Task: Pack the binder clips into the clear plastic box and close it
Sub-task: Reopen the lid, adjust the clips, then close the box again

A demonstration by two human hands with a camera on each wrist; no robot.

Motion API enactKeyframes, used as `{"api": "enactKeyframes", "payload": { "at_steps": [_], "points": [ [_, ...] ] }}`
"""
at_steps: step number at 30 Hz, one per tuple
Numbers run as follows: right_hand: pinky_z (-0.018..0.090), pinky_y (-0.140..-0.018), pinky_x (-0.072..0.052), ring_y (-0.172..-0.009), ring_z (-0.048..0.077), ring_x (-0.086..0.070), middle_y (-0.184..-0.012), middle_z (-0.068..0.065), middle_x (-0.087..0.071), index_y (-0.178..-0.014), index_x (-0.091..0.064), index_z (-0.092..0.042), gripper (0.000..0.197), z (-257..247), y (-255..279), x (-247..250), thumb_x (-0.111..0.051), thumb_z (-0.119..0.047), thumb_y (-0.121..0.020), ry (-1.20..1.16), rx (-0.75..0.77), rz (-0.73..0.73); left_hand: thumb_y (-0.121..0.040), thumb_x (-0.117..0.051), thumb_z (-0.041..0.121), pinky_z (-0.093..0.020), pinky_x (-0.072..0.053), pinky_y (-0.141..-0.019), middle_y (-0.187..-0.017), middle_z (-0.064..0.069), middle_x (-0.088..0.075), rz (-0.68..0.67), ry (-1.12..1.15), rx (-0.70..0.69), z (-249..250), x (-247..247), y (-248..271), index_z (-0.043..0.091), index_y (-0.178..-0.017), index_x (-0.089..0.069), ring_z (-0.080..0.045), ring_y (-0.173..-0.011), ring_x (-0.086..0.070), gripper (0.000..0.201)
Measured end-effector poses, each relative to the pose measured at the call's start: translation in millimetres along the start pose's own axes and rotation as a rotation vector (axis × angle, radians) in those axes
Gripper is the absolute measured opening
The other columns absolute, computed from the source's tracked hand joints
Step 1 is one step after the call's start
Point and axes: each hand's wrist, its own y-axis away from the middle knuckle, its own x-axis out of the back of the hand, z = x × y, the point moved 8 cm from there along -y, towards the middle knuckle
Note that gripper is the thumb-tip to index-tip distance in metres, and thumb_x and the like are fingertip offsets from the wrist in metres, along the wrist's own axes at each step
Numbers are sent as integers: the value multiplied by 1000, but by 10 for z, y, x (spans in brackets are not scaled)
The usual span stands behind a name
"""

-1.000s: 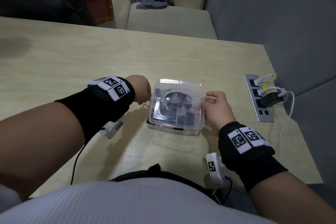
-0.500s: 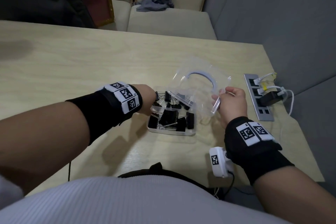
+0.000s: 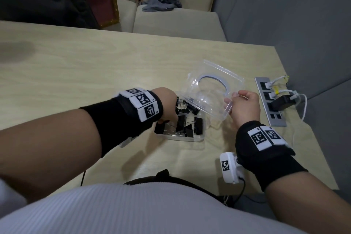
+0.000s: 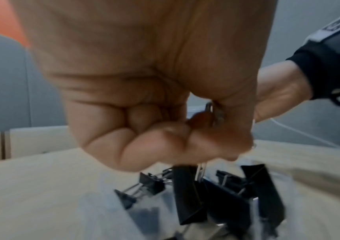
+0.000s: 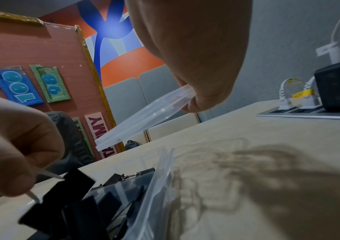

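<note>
The person's right hand [image 3: 245, 108] pinches the near corner of the clear plastic lid [image 3: 210, 93], thumb and fingers pressed together on its edge, and holds it tilted up and clear of the shallow clear plastic box [image 3: 191, 137] on the pale wooden table [image 3: 95, 66]. Below and to the left of that pinch, the box sits open with a heap of black metal binder clips [image 3: 184, 125] inside.

The left hand [image 3: 167, 104] hangs over the box's left side, fingers curled tight. Seen from the wrist, they pinch the silver wire handles of one black binder clip [image 4: 187, 194], which dangles just under the fingertips [image 4: 165, 146], above the others in the box.

Beyond the right hand's grip, a grey power strip [image 3: 269, 100] lies on the table with white cables and a black adapter plugged in.
</note>
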Motion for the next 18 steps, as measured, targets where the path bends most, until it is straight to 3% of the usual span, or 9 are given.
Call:
{"api": "enactKeyframes", "payload": {
  "at_steps": [2,4,7,9,12,15,18],
  "points": [
    [27,-68,-59,-74,12,-69,-118,11,-57,-108,-48,-15,13,-8,-6,8,-47,-9,-97,-2,1,6,-85,-58,42,-25,-51,-69,-51,2,-63,-45,108,-26,75,-116,-18,16,-48,-61,-13,-55,-56,46],
    [26,-66,-58,-71,10,-68,-116,10,-57,-107,-47,-15,13,-10,-8,18,-46,-8,-97,5,9,8,-91,-52,40,-26,-53,-78,-66,0,-73,-76,176,-69,128,-178,-29,13,-66,-72,-14,-66,-64,41],
    [26,-66,-57,-69,10,-67,-112,9,-56,-107,-47,-14,14,9,0,14,-45,-6,-96,18,12,4,-91,-53,29,-32,-51,-82,-93,-4,-77,29,117,-117,111,-65,-30,11,-93,-76,-22,-92,-69,29],
    [27,-67,-57,-70,10,-68,-110,7,-56,-108,-47,-14,14,21,10,6,-46,-6,-96,24,13,-2,-87,-60,27,-32,-49,-79,-105,-2,-71,80,26,-143,68,-17,-36,17,-108,-71,-23,-100,-64,26],
    [28,-69,-58,-72,10,-68,-109,5,-56,-108,-48,-15,14,35,10,4,-46,-7,-96,18,8,-1,-82,-68,30,-32,-49,-80,-115,0,-54,71,-38,-222,25,-126,-61,32,-125,-56,-23,-103,-58,45],
    [27,-66,-58,-72,10,-69,-107,4,-56,-107,-48,-16,14,30,0,0,-46,-7,-96,20,12,2,-81,-67,37,-39,-53,-81,-122,1,-49,161,-93,-295,79,-164,-18,42,-129,-46,-25,-106,-57,53],
    [28,-67,-58,-74,11,-69,-107,3,-56,-106,-48,-16,13,29,-13,-3,-46,-7,-96,19,15,4,-79,-67,39,-36,-48,-82,-123,-2,-48,152,-170,-346,182,-205,29,40,-133,-44,-27,-109,-53,59]
  ]
}}
